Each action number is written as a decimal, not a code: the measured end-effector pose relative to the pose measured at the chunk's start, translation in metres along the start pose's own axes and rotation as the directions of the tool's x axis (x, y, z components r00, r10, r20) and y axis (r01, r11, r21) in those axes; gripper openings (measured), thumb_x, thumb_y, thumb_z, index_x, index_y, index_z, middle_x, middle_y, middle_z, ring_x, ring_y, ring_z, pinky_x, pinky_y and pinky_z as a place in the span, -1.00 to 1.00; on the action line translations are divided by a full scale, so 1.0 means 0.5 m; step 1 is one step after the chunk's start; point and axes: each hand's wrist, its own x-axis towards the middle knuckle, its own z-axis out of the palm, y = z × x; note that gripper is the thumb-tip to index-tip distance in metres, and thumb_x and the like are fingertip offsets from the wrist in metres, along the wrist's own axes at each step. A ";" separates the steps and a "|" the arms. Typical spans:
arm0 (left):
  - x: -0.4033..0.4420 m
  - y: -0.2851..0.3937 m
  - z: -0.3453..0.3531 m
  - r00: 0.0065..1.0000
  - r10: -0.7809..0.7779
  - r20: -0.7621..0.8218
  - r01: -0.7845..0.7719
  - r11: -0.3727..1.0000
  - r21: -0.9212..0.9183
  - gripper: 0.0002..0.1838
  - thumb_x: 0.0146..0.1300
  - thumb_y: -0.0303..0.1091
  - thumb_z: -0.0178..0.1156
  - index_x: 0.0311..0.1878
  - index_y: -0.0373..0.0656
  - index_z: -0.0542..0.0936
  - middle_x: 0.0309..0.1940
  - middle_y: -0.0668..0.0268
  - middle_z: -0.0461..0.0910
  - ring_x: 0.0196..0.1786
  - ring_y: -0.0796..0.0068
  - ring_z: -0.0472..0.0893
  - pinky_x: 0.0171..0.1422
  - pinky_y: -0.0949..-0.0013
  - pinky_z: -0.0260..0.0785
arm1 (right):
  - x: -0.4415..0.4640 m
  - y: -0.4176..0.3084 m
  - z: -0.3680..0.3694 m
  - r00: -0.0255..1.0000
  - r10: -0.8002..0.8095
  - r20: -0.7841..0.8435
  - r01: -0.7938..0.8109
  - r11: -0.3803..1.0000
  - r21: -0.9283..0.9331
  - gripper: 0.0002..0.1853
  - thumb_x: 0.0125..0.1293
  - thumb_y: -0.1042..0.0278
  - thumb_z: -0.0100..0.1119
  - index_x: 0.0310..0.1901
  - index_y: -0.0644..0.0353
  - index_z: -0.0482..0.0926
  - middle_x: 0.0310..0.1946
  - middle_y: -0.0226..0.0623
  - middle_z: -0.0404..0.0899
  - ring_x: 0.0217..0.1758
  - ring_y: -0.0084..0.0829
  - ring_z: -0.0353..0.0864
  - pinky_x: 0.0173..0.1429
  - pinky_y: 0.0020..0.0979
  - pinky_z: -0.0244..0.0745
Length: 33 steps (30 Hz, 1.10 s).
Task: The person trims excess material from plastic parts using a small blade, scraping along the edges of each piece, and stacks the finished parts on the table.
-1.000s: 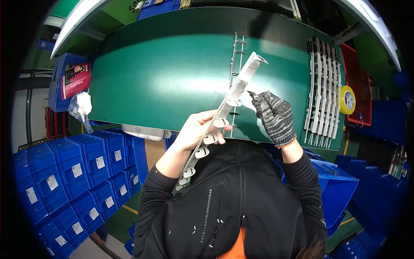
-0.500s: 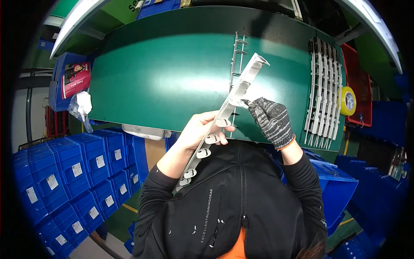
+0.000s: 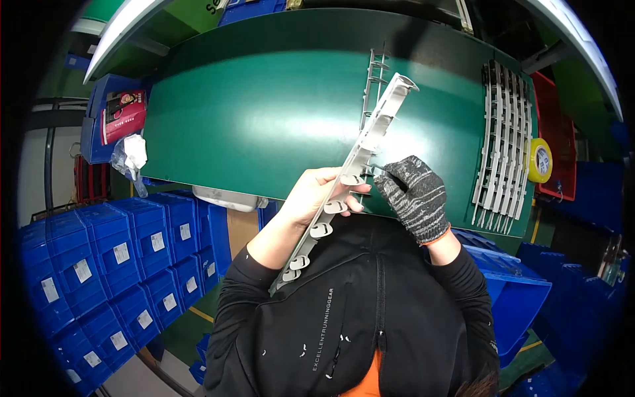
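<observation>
My bare left hand (image 3: pixel 305 198) grips a long pale grey strip (image 3: pixel 385 114) with rounded tabs along one side. The strip slants from my jacket up over the table. My right hand (image 3: pixel 417 198), in a dark grey striped knit glove, is closed in a pinch just right of the strip's middle. What its fingertips hold, if anything, is too small to make out. Behind the held strip, a thin ladder-like grey rail (image 3: pixel 366 92) lies on the green table (image 3: pixel 245 126), partly hidden by the strip and my hands.
Several similar strips (image 3: pixel 503 145) lie side by side at the table's right, beside a yellow tape roll (image 3: pixel 534 160) and a red bin (image 3: pixel 565 142). Stacked blue bins (image 3: pixel 99 245) stand at the left. A pink packet (image 3: pixel 124 118) sits in a blue box (image 3: pixel 94 135).
My right hand has drawn slightly down and away from the strip, its fingertips now lower along it. My left hand keeps its hold. The whole view has shifted a little.
</observation>
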 end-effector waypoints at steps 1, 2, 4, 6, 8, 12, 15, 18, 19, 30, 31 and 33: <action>0.000 0.000 0.002 1.000 0.004 -0.001 -0.004 1.000 -0.010 -0.65 0.20 -0.28 0.10 -0.06 -0.38 0.47 -0.23 -0.01 0.57 -0.42 0.30 0.63 -0.44 0.43 0.52 | -0.001 0.000 0.003 1.000 -0.007 0.002 0.007 1.000 -0.012 -0.87 0.01 0.42 0.24 -0.38 0.24 0.57 -0.49 -0.18 0.51 -0.44 -0.23 0.52 -0.34 -0.33 0.41; -0.001 0.000 0.002 1.000 0.008 -0.003 -0.008 1.000 -0.020 -0.64 0.19 -0.28 0.10 -0.07 -0.39 0.47 -0.23 -0.01 0.56 -0.42 0.30 0.63 -0.44 0.42 0.52 | -0.002 0.001 0.009 1.000 -0.011 -0.011 0.011 1.000 -0.028 -0.87 0.00 0.41 0.24 -0.38 0.24 0.57 -0.49 -0.18 0.51 -0.44 -0.22 0.52 -0.34 -0.33 0.40; 0.000 -0.001 0.002 1.000 0.013 0.002 -0.013 1.000 -0.025 -0.64 0.20 -0.26 0.10 -0.08 -0.39 0.47 -0.23 -0.02 0.56 -0.42 0.30 0.63 -0.44 0.42 0.52 | -0.001 0.005 0.008 1.000 -0.007 -0.027 0.006 0.999 -0.041 -0.86 0.00 0.41 0.24 -0.39 0.24 0.57 -0.49 -0.17 0.50 -0.44 -0.22 0.52 -0.34 -0.33 0.40; -0.003 -0.002 -0.001 1.000 0.019 0.005 -0.019 0.999 -0.033 -0.63 0.20 -0.25 0.10 -0.08 -0.40 0.47 -0.23 -0.02 0.56 -0.41 0.30 0.63 -0.44 0.42 0.52 | 0.009 0.007 0.002 0.991 0.007 -0.131 -0.012 0.999 -0.034 -0.87 0.01 0.41 0.24 -0.40 0.25 0.57 -0.50 -0.16 0.50 -0.44 -0.21 0.51 -0.35 -0.33 0.39; -0.008 -0.002 -0.006 0.999 0.009 0.040 -0.009 1.000 0.010 -0.60 0.20 -0.23 0.09 -0.04 -0.41 0.44 -0.22 -0.02 0.56 -0.42 0.29 0.63 -0.44 0.41 0.52 | 0.013 0.013 -0.006 0.994 0.036 -0.101 -0.038 0.999 -0.019 -0.86 0.02 0.36 0.24 -0.43 0.24 0.57 -0.52 -0.19 0.49 -0.45 -0.24 0.50 -0.34 -0.32 0.39; -0.006 -0.003 -0.019 0.988 0.049 0.144 -0.036 0.995 -0.092 -0.53 0.22 -0.14 0.12 0.04 -0.34 0.42 -0.21 0.05 0.57 -0.38 0.38 0.63 -0.39 0.48 0.50 | -0.006 0.049 -0.004 0.972 0.220 0.078 -0.231 0.865 0.446 -0.74 0.15 0.18 0.17 -0.32 0.24 0.57 -0.59 -0.32 0.45 -0.60 -0.45 0.41 -0.49 -0.42 0.34; 0.004 -0.008 -0.019 0.990 -0.015 0.140 0.032 0.993 -0.115 -0.52 0.23 -0.13 0.09 0.06 -0.34 0.40 -0.24 0.04 0.57 -0.40 0.36 0.63 -0.42 0.47 0.50 | 0.012 0.067 0.010 0.913 0.283 0.294 -0.315 0.028 0.949 -0.62 0.27 0.03 0.02 -0.17 0.23 0.52 -0.62 -0.42 0.39 -0.72 -0.61 0.23 -0.65 -0.58 0.16; 0.026 -0.007 0.012 0.925 -0.274 0.262 0.311 0.944 -0.111 -0.48 0.20 -0.11 0.06 0.09 -0.32 0.37 -0.25 0.02 0.57 -0.42 0.30 0.63 -0.46 0.46 0.48 | 0.032 0.036 0.041 0.892 0.269 0.363 -0.368 -0.034 0.929 -0.55 0.25 -0.06 0.00 -0.11 0.21 0.46 -0.68 -0.48 0.33 -0.81 -0.66 0.11 -0.74 -0.63 0.00; 0.036 -0.010 0.007 0.884 -0.260 0.389 0.354 0.915 -0.194 -0.42 0.22 -0.04 0.04 0.14 -0.33 0.32 -0.20 0.02 0.56 -0.39 0.30 0.63 -0.41 0.44 0.49 | 0.038 0.036 0.040 0.908 0.232 0.348 -0.370 0.054 0.928 -0.56 0.25 -0.05 0.01 -0.10 0.21 0.46 -0.71 -0.49 0.31 -0.82 -0.67 0.10 -0.75 -0.62 -0.01; -0.014 0.063 -0.001 0.992 -0.045 0.121 0.006 0.954 0.301 -0.63 0.29 -0.37 -0.04 0.12 -0.32 0.35 -0.34 0.19 0.59 -0.48 0.50 0.61 -0.38 0.60 0.43 | 0.107 0.038 -0.049 0.848 0.529 -0.029 -0.034 0.108 0.994 -0.58 0.30 -0.07 -0.08 -0.25 0.19 0.47 -0.71 -0.48 0.34 -0.77 -0.64 0.22 -0.72 -0.63 0.06; -0.015 0.065 -0.003 0.992 -0.038 0.120 0.000 0.954 0.300 -0.63 0.29 -0.37 -0.04 0.12 -0.32 0.35 -0.34 0.19 0.59 -0.48 0.50 0.61 -0.38 0.60 0.43 | 0.094 0.054 -0.039 0.796 0.605 -0.033 -0.097 0.181 0.979 -0.59 0.30 -0.05 -0.07 -0.28 0.20 0.47 -0.71 -0.47 0.35 -0.76 -0.64 0.24 -0.73 -0.62 0.05; -0.015 0.064 -0.009 0.985 -0.125 0.121 0.086 0.955 0.283 -0.63 0.30 -0.39 -0.06 0.13 -0.34 0.33 -0.39 0.18 0.60 -0.52 0.51 0.61 -0.42 0.61 0.43 | 0.056 0.052 -0.028 0.876 0.480 0.044 -0.304 0.480 0.823 -0.72 0.29 0.15 0.01 -0.35 0.24 0.48 -0.66 -0.43 0.43 -0.70 -0.63 0.32 -0.63 -0.59 0.21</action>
